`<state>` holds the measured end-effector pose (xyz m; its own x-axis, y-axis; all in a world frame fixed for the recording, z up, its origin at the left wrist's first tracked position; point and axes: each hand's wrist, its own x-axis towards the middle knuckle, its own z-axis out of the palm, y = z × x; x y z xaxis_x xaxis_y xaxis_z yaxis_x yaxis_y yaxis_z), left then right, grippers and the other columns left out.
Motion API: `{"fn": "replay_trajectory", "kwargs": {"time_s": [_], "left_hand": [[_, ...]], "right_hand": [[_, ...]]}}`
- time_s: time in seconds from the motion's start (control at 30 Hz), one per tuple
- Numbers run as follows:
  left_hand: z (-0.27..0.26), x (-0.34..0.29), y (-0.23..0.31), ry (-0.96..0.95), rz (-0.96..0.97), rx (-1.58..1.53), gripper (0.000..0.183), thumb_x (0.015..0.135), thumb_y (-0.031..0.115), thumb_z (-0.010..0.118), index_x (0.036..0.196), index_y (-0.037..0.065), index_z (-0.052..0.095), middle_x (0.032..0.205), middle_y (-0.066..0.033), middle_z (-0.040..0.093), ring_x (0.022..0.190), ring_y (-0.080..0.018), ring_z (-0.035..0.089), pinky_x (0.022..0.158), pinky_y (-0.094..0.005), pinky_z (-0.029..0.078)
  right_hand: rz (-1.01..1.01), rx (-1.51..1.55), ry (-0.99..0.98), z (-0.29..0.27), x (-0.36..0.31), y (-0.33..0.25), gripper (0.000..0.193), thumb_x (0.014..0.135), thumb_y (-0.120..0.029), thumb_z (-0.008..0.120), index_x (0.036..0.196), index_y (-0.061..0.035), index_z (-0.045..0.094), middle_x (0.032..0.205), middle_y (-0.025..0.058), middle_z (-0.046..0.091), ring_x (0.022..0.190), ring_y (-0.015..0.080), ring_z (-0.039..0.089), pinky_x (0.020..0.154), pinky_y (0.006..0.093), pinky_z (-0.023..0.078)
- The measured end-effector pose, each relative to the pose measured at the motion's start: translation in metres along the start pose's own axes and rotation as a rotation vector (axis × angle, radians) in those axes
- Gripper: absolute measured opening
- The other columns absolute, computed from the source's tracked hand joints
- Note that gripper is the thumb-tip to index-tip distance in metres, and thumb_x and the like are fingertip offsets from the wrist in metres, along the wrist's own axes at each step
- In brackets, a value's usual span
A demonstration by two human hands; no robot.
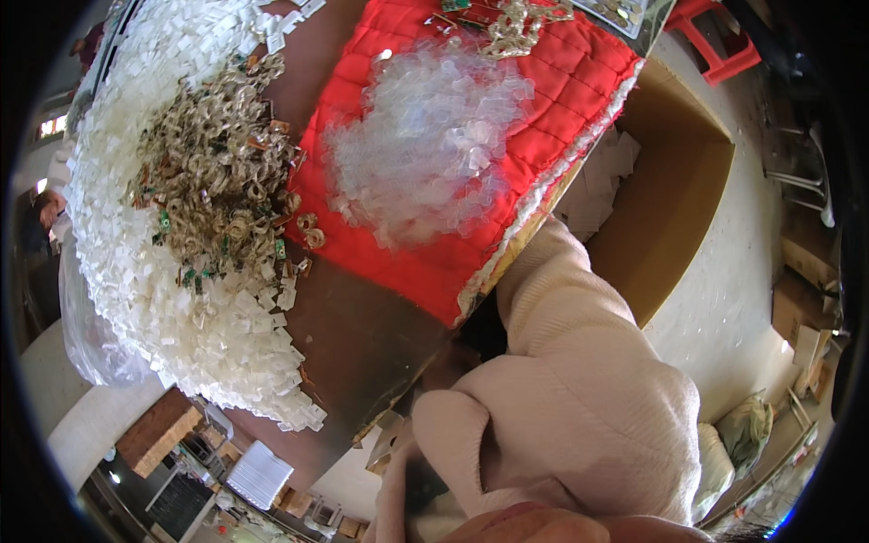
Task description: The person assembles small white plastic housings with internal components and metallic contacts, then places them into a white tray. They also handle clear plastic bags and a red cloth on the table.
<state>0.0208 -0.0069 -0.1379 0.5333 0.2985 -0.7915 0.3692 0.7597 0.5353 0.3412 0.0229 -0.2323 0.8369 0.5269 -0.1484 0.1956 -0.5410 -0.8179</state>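
Observation:
Neither of my hands shows. A beige knit sleeve [579,308] on my right arm reaches up to the table edge beside an open cardboard box [683,195], and the hand at its end is hidden there. On the brown table [358,330] lies a red quilted cloth [398,282] with a pale fringed edge. Thin clear plastic pieces [425,145] are heaped on it. To the left, a tangle of small coiled cables with green circuit boards [217,172] rests on a large spread of small white flat pieces [213,339].
White sheets [593,195] lie inside the box. More coils [520,27] and a tray of small parts [625,11] sit at the far edge of the cloth. A red plastic stool [720,59] stands at far right. Cartons [806,258] line the right side.

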Motion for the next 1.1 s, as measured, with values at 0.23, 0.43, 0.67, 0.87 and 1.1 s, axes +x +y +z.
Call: {"fn": "replay_trajectory", "kwargs": {"time_s": [0.23,0.43,0.67,0.87,1.1], "left_hand": [[0.017,0.007,-0.017,-0.044,0.017,-0.038,0.036,0.102,0.033,0.056,0.124,0.004,0.058,0.089,-0.0151,0.072,0.080,-0.0223,0.071,0.074,-0.0353,0.056],[0.024,0.008,-0.031,-0.093,-0.088,-0.064,0.036,0.102,0.033,0.056,0.124,0.005,0.059,0.091,-0.0144,0.073,0.082,-0.0216,0.071,0.075,-0.0348,0.056],[0.024,-0.016,-0.041,-0.293,0.282,0.170,0.036,0.103,0.031,0.055,0.127,0.004,0.060,0.098,-0.0096,0.071,0.088,-0.0136,0.066,0.077,-0.0273,0.053],[0.028,-0.087,-0.015,-0.065,0.718,0.419,0.020,0.092,0.019,0.067,0.107,0.005,0.071,0.099,-0.0125,0.071,0.089,-0.0253,0.069,0.076,-0.0362,0.057],[-0.092,-0.189,0.019,0.647,1.162,-0.204,0.012,0.096,0.005,0.060,0.105,0.000,0.066,0.087,-0.0078,0.069,0.077,-0.0140,0.068,0.066,-0.0258,0.055]], "right_hand": [[-0.177,-0.080,-0.056,-0.025,-0.023,-0.003,0.018,0.084,-0.012,0.067,0.099,-0.0028,0.066,0.093,0.0238,0.066,0.080,0.0399,0.064,0.071,0.0482,0.051],[-0.253,-0.264,-0.157,-0.038,-0.033,0.001,0.017,0.085,-0.012,0.066,0.099,-0.0021,0.065,0.094,0.0247,0.065,0.080,0.0411,0.064,0.072,0.0491,0.051],[-0.324,-0.529,-0.382,-0.046,-0.018,0.041,0.017,0.086,-0.012,0.066,0.099,-0.0014,0.065,0.095,0.0259,0.065,0.081,0.0425,0.063,0.072,0.0501,0.050],[-0.829,-0.579,-0.583,-0.121,-0.100,0.047,0.017,0.087,-0.012,0.065,0.099,-0.0008,0.064,0.095,0.0269,0.064,0.081,0.0437,0.063,0.073,0.0510,0.050],[-0.572,-0.118,-0.621,-0.189,-0.210,-0.078,0.028,0.092,-0.012,0.068,0.115,0.0030,0.066,0.098,0.0221,0.072,0.090,0.0317,0.072,0.077,0.0362,0.055]]}}
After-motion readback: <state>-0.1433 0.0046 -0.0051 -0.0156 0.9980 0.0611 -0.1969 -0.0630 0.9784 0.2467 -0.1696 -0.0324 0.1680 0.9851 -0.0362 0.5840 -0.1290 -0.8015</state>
